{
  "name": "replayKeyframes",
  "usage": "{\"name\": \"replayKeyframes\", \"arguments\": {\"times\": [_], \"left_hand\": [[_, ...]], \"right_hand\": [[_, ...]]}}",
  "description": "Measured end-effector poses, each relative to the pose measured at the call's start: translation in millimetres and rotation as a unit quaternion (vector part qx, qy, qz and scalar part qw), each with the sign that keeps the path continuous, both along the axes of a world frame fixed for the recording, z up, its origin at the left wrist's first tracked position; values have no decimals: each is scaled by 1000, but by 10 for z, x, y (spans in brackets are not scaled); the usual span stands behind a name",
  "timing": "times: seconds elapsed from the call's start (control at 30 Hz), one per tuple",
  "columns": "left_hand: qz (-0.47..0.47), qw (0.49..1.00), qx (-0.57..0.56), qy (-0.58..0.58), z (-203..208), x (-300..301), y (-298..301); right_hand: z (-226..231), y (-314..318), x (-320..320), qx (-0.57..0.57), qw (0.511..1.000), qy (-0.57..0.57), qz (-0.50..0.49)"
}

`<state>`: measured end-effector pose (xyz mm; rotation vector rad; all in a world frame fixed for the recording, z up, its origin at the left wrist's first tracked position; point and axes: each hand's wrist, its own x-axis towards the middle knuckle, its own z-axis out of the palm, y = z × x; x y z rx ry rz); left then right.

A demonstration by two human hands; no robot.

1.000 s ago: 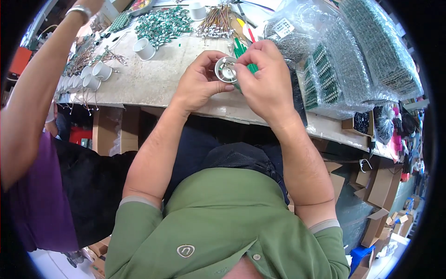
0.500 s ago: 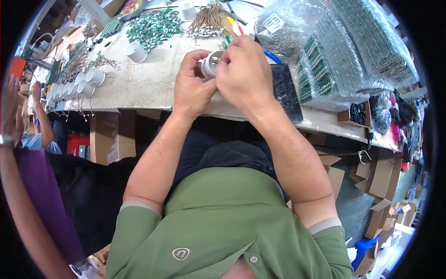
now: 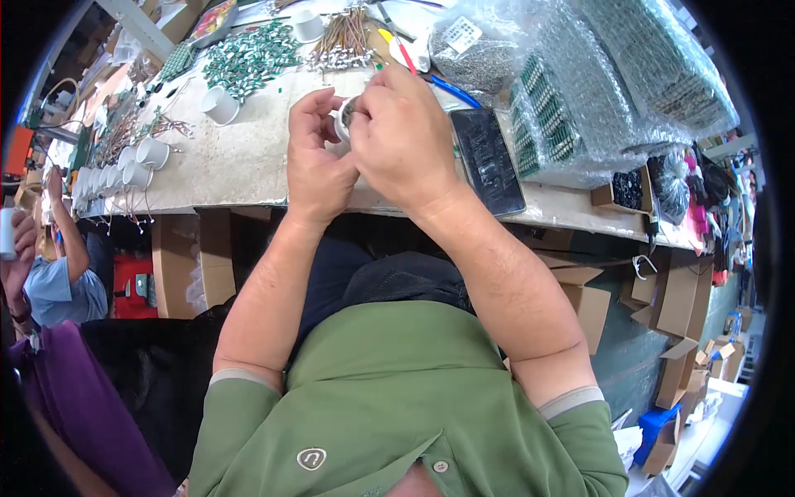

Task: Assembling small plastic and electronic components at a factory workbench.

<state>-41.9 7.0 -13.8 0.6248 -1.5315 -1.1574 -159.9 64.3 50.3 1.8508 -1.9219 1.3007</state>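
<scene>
In front of me, over the near part of the table, my left hand (image 3: 319, 161) is wrapped round a white plastic cup (image 3: 340, 128), its thumb and fingers on the cup's side. The cup's opening is turned toward my right hand (image 3: 403, 137). That hand's fingers are bent and pinched together at the rim, partly inside the cup. What they pinch is hidden behind the hand, and a dark patch shows inside the cup. Another white cup (image 3: 219, 106) stands on the table to the left of my hands.
Beyond lie a heap of small green-and-white parts (image 3: 252, 60), a bundle of brown wires (image 3: 344, 37) and a white cup (image 3: 307, 26). A black phone-like slab (image 3: 487, 157) and bubble-wrapped green boards (image 3: 571, 99) are at right. Several wired cups (image 3: 137, 172) and a co-worker's hand (image 3: 21, 236) are left.
The view has shifted a little, with my hands and the cup now further left in it. My right hand covers more of the cup. A co-worker's hand at far left now shows a white cylinder.
</scene>
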Motion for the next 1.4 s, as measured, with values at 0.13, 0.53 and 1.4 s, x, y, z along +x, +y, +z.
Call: {"name": "replayKeyframes", "arguments": {"times": [0.13, 0.53, 1.4], "left_hand": [[-19, 1000, -15, -3, 107, -28, 116], [-76, 991, -63, -93, 163, 41, 119], [-181, 979, 87, 24, 136, 74, 202]], "right_hand": [[-81, 116, -79, -18, 996, -77, 29], [-260, 337, -220, -82, 988, -92, 93], [-235, 503, -213, 30, 966, -249, 58]]}}
